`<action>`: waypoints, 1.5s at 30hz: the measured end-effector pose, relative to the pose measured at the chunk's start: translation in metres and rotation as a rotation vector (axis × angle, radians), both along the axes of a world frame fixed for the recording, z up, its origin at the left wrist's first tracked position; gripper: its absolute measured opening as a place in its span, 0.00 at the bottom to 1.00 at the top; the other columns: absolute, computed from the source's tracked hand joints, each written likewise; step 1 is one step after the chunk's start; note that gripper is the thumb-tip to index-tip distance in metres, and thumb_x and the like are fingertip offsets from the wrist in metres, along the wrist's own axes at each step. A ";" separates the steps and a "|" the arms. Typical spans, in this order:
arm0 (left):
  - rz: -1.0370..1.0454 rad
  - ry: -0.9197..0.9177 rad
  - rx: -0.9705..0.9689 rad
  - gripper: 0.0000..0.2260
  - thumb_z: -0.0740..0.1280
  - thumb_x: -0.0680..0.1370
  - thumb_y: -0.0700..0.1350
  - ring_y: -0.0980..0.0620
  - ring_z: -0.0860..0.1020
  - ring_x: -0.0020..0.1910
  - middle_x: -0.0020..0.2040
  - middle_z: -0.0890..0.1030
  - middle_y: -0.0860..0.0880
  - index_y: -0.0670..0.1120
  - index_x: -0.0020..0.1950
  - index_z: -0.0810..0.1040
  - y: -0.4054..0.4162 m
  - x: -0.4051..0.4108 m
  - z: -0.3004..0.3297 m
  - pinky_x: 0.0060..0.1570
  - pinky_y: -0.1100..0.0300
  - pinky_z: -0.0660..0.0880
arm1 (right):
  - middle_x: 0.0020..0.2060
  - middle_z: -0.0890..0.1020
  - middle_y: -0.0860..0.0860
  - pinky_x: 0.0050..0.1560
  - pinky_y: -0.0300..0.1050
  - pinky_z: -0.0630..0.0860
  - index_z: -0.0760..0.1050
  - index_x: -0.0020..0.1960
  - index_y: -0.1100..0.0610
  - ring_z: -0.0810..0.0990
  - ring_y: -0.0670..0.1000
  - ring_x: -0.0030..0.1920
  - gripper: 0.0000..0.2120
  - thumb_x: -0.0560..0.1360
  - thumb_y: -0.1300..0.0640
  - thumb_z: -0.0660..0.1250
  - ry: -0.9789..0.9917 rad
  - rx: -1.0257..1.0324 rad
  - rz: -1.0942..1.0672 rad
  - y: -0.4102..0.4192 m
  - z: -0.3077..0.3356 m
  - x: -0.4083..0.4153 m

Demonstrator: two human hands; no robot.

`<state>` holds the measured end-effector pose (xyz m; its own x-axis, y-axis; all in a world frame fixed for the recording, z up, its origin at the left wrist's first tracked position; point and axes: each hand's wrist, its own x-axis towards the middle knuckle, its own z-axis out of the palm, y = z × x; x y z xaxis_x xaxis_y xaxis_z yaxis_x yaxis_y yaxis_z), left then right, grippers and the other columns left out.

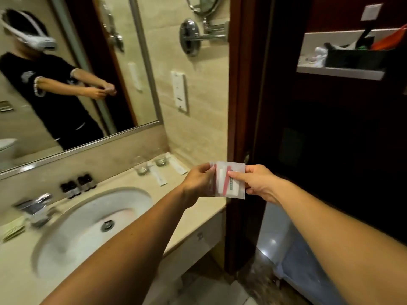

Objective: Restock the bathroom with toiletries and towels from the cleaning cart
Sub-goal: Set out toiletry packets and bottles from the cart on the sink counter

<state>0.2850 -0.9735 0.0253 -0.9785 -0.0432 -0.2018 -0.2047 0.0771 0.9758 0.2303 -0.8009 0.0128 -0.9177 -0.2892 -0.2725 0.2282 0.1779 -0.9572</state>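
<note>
clear toiletry packets held up over the right end of the counter

two or more thin translucent sachets (229,180) are stacked face to face, upright and facing the camera, with a red strip and a white piece with green print showing inside; they hang in the air just past the right end of the beige vanity counter (193,208), pinched at their left edge by the left hand (198,183) and at their right edge by the right hand (256,183).

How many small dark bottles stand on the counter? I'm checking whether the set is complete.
4, as two pairs behind the sink: one pair nearer the faucet, the other to its right. Blur could hide more.
</note>
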 end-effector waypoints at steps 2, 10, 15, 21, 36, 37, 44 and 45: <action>0.094 0.024 0.004 0.14 0.57 0.85 0.46 0.49 0.81 0.45 0.53 0.81 0.45 0.42 0.65 0.77 -0.015 0.010 -0.001 0.42 0.53 0.82 | 0.38 0.87 0.50 0.35 0.40 0.74 0.82 0.51 0.57 0.83 0.48 0.37 0.12 0.71 0.54 0.77 -0.004 -0.024 0.037 -0.023 0.001 0.002; 0.327 0.035 -0.005 0.13 0.55 0.86 0.47 0.46 0.82 0.49 0.57 0.82 0.43 0.48 0.57 0.79 -0.085 0.063 -0.015 0.40 0.53 0.81 | 0.37 0.87 0.51 0.33 0.39 0.79 0.81 0.50 0.62 0.86 0.49 0.37 0.15 0.65 0.63 0.80 0.021 -0.075 0.247 -0.112 -0.006 0.023; 0.437 -0.022 0.074 0.13 0.54 0.85 0.47 0.44 0.84 0.50 0.55 0.82 0.45 0.50 0.54 0.79 -0.142 0.100 -0.023 0.39 0.49 0.83 | 0.39 0.87 0.53 0.34 0.40 0.80 0.81 0.47 0.61 0.87 0.51 0.39 0.14 0.64 0.65 0.80 -0.014 -0.030 0.423 -0.180 -0.009 0.046; 0.543 -0.045 0.166 0.13 0.56 0.85 0.48 0.47 0.85 0.42 0.49 0.84 0.48 0.49 0.52 0.80 -0.226 0.149 -0.026 0.35 0.48 0.81 | 0.46 0.86 0.58 0.34 0.39 0.77 0.81 0.52 0.64 0.84 0.52 0.41 0.18 0.64 0.63 0.81 0.007 0.028 0.516 -0.272 -0.010 0.083; 0.753 -0.094 -0.124 0.13 0.58 0.85 0.47 0.47 0.82 0.46 0.56 0.80 0.42 0.45 0.66 0.72 -0.383 0.240 -0.053 0.31 0.57 0.80 | 0.34 0.83 0.52 0.33 0.42 0.69 0.78 0.40 0.56 0.74 0.51 0.35 0.09 0.73 0.54 0.76 0.030 0.148 0.642 -0.453 -0.041 0.174; 0.772 -0.103 -0.158 0.12 0.57 0.85 0.48 0.46 0.81 0.48 0.57 0.80 0.42 0.45 0.66 0.71 -0.393 0.246 -0.057 0.34 0.55 0.80 | 0.36 0.84 0.51 0.35 0.42 0.70 0.80 0.41 0.56 0.75 0.51 0.37 0.08 0.74 0.53 0.74 0.028 0.166 0.668 -0.462 -0.045 0.179; 0.950 -0.125 -0.378 0.16 0.63 0.81 0.56 0.43 0.80 0.46 0.52 0.81 0.43 0.45 0.57 0.76 -0.450 0.261 -0.093 0.30 0.56 0.77 | 0.34 0.82 0.50 0.33 0.41 0.73 0.80 0.40 0.56 0.76 0.48 0.33 0.11 0.79 0.53 0.69 -0.018 0.174 0.779 -0.530 -0.069 0.199; 0.973 -0.122 -0.403 0.17 0.64 0.80 0.57 0.42 0.81 0.47 0.50 0.82 0.42 0.44 0.55 0.78 -0.460 0.260 -0.099 0.37 0.52 0.80 | 0.34 0.81 0.50 0.32 0.41 0.73 0.79 0.39 0.56 0.76 0.48 0.32 0.11 0.78 0.53 0.69 -0.039 0.161 0.799 -0.540 -0.074 0.199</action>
<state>0.5454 -1.4337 -0.0739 -0.4603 -0.8829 -0.0923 -0.4469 0.1407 0.8835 0.4297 -1.3408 -0.0608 -0.4400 -0.8071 -0.3937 0.0065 0.4356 -0.9001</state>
